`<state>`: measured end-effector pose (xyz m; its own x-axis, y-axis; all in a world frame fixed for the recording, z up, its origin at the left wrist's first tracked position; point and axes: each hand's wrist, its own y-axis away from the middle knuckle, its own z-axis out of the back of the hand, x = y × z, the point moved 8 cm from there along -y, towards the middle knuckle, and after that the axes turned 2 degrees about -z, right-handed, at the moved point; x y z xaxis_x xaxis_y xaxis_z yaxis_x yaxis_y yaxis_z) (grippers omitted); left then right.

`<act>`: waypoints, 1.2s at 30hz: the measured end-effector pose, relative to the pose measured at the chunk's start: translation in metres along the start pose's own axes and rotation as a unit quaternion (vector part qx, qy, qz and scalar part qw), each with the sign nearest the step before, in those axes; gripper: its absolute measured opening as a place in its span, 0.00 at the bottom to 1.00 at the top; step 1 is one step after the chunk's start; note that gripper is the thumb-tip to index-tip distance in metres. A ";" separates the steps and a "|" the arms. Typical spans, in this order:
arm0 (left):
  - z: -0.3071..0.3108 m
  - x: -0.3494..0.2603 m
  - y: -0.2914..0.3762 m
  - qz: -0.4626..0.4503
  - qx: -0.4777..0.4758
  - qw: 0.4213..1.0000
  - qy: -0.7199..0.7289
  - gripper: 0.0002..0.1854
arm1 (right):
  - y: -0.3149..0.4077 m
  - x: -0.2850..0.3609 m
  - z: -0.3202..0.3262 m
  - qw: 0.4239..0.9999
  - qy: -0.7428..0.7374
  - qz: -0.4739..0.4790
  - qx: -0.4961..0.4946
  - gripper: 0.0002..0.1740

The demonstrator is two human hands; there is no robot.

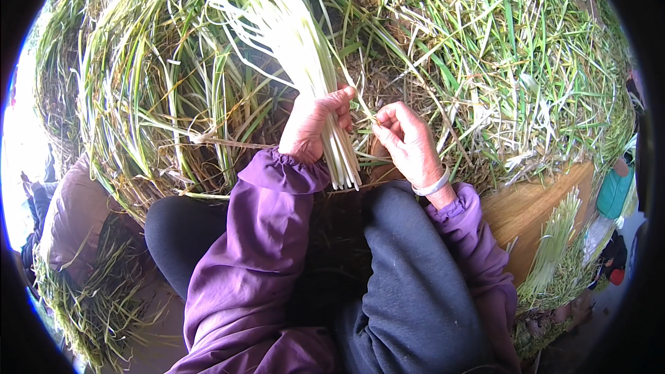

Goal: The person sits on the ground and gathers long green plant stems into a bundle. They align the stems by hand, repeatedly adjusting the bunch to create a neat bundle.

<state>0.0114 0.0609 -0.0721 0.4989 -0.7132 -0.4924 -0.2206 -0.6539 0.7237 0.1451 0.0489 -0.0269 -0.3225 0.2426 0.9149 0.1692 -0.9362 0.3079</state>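
My left hand (317, 122) is closed around a bundle of long pale green stalks (306, 57), perhaps garlic chives. Their cut ends point down towards my lap, and the upper part fans out to the top of the view. To the right of the bundle, my right hand (402, 132) pinches the end of one thin pale stalk (366, 109) between thumb and fingertips. This stalk runs up beside the bundle. A light bracelet (433, 185) circles my right wrist.
A large tied heap of green stalks (171, 78) lies at the left. Loose leaves and trimmings (509, 62) cover the right. Another pale bundle (550, 244) rests by a wooden board (535, 202) at the lower right. More greens (93, 296) lie at the lower left.
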 end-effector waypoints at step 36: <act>-0.009 -0.023 0.008 -0.088 0.114 0.985 0.095 0.15 | -0.005 0.011 0.009 0.926 -0.310 -0.128 0.174 0.07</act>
<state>0.0060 0.0743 -0.0502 0.6886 -0.5382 -0.4860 -0.2892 -0.8184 0.4965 0.1487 0.0587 -0.0163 0.1847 0.6458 0.7409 0.4855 -0.7154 0.5025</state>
